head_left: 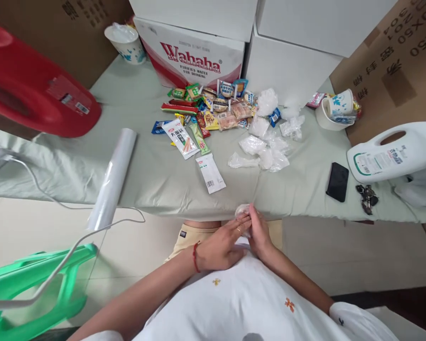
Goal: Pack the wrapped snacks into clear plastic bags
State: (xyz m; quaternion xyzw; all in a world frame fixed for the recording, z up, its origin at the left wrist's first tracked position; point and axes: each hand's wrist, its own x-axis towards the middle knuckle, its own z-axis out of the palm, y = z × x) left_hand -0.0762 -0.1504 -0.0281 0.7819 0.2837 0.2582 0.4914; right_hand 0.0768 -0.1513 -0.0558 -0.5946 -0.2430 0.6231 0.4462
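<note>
Close to my body, at the table's front edge, my left hand (222, 244) and my right hand (260, 232) press together around a small clear plastic bundle (241, 209). The left fingers lie across it and the right palm backs it; most of it is hidden between them. Beyond my hands, several similar crumpled clear plastic bundles (266, 147) lie in a loose group. To their left is a pile of packaged snacks (213, 111). A white snack packet (211, 174) lies nearest me, with a larger white packet (181, 139) and a slim green packet (199, 138) behind it.
Left stand a red jug (71, 99) and a plastic film roll (113, 177), with a cable (46, 189) and green stool (57, 279). Behind are a Wahaha box (199, 61) and a paper cup (128, 45). Right: white jug (394, 151), phone (337, 182), keys (367, 198), cups (332, 113).
</note>
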